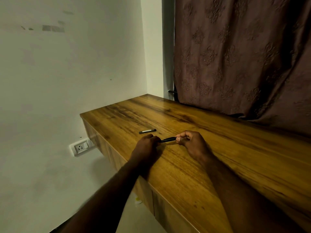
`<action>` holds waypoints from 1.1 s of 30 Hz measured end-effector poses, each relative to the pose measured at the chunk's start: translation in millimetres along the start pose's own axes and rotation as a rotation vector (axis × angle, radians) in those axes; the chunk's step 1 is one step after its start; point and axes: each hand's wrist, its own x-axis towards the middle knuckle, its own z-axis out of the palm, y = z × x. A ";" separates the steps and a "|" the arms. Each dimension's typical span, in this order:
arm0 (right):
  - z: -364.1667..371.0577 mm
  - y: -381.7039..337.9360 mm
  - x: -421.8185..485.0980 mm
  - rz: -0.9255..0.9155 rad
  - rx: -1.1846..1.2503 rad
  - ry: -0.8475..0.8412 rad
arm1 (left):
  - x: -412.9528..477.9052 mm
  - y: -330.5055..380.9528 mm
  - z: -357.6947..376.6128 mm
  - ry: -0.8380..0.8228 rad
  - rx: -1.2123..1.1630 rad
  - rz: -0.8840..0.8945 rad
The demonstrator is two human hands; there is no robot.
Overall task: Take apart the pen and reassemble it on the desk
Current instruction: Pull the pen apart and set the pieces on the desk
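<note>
Near the middle of the frame, the left hand [148, 145] and right hand [190, 142] pinch the pen body [168, 139], 1 piece [147, 131] already off on the desk [218, 148], more left.

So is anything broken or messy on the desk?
Nothing looks broken. One pen piece lies alone on the desk, beyond the hands, because the pen is apart. The left hand and right hand hold the rest of the pen.
</note>
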 end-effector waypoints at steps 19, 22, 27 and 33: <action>-33.5 17.2 16.2 -0.050 -0.770 0.089 | 4.5 -14.2 5.4 -0.044 0.013 0.028; -32.8 19.4 16.9 -0.042 -0.780 0.073 | 4.6 -15.7 7.2 -0.021 0.014 0.038; -38.8 18.9 10.7 -0.069 -0.550 0.229 | 6.5 -17.4 8.7 -0.016 0.000 0.034; -38.4 17.0 6.1 0.064 -0.385 0.396 | 6.4 -17.3 8.5 -0.016 -0.004 0.031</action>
